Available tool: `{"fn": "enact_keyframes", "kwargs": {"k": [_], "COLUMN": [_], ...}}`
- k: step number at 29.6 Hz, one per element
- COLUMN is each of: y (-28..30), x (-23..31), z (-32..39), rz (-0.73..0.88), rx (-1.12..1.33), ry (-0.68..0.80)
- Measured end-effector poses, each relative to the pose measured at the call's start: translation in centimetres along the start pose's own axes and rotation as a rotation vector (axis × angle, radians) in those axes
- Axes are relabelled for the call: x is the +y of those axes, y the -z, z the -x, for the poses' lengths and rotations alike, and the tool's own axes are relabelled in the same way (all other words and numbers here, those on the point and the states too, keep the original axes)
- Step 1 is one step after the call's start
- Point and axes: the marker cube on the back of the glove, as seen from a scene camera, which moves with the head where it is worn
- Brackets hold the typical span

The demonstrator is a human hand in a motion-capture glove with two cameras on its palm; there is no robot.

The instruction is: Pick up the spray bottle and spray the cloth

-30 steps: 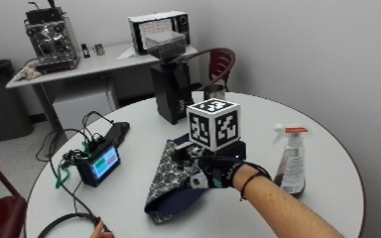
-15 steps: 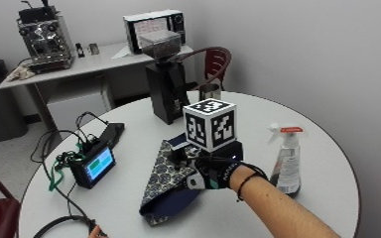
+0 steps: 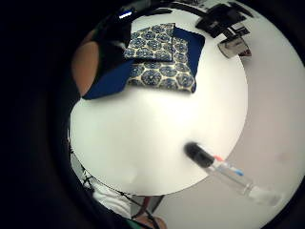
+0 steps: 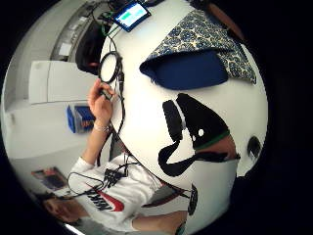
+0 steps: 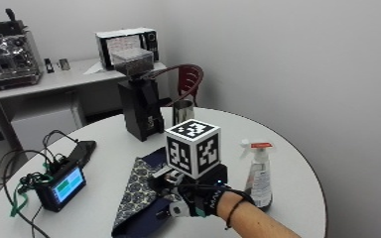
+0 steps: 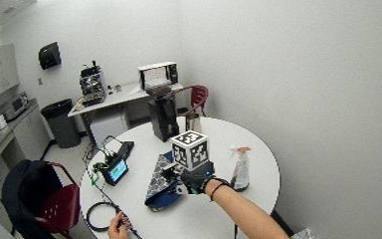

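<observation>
A clear spray bottle [image 5: 259, 174] with a white and red trigger head stands upright on the round white table [image 5: 289, 148], near its right edge. A folded blue patterned cloth [image 5: 136, 194] lies flat toward the middle of the table. My gloved right hand [image 5: 194, 202] hovers over the cloth's right edge, a short way left of the bottle, and holds nothing. In the little finger side palm view the cloth [image 3: 162, 59] and the bottle [image 3: 224, 169] lie well apart on bare tabletop. The wide view shows my hand [image 6: 194, 180] between cloth [image 6: 158, 183] and bottle [image 6: 240, 169].
A black coffee grinder [image 5: 140, 101] and a metal cup [image 5: 182, 113] stand at the back of the table. A small screen device [image 5: 62, 186] with cables sits at the left. The bare left hand [image 4: 100, 105] holds a cable at the table's near edge.
The outside camera has shifted, so the whole picture moved. My hand stays over the cloth's right edge, about as far from the bottle as before.
</observation>
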Motion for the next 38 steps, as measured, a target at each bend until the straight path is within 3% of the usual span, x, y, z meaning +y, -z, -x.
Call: {"fn": "enact_keyframes", "kwargs": {"k": [10, 16, 21, 29, 33, 38], "y": [0.6, 2.9, 3.4, 0.4, -0.9, -1.1], "x": [9.1, 14.9, 17.8, 16.2, 13.2, 10.2], "z": [-0.9, -5.5, -11.9, -20.0, -21.2, -21.3], "rz": [-0.149, -0.414, -0.582, -0.592, -0.525, -0.436], "rx": [-0.051, -0.119, -0.347, -0.662, -0.847, -0.896], "ry": [0.050, 0.058, -0.069, -0.288, -0.238, -0.161]}}
